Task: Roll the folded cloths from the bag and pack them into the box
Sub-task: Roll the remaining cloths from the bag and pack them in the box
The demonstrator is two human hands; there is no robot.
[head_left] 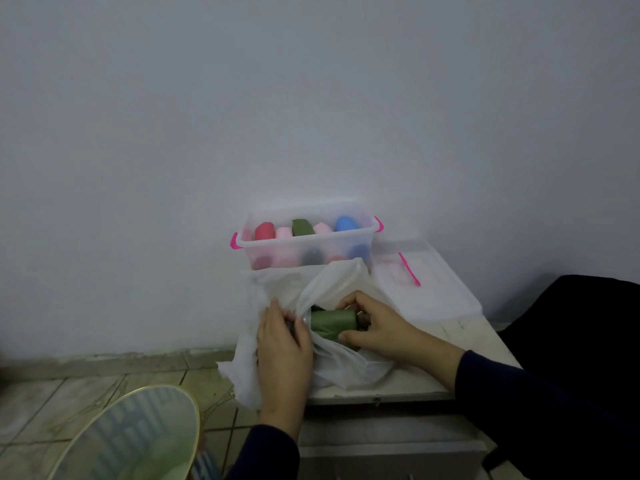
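Green fabric shows at the mouth of a white plastic bag (332, 362) lying on the near part of the pale counter (460, 336): a rolled green cloth (333, 320) lies on its side there between the person's two hands. Of these, the right hand (377, 323) curls its fingers and thumb around the right end of the roll, while the left hand (282, 337) lies over the bag's left edge, fingers bent onto the plastic beside the roll's other end. Beyond the bag, against the wall, stands a clear box (306, 242) with pink latches, holding upright rolls in red, pink, dark green and blue. Its clear lid (426, 282) lies flat on the counter to the right. A round fan (138, 434) stands on the tiled floor, near left.
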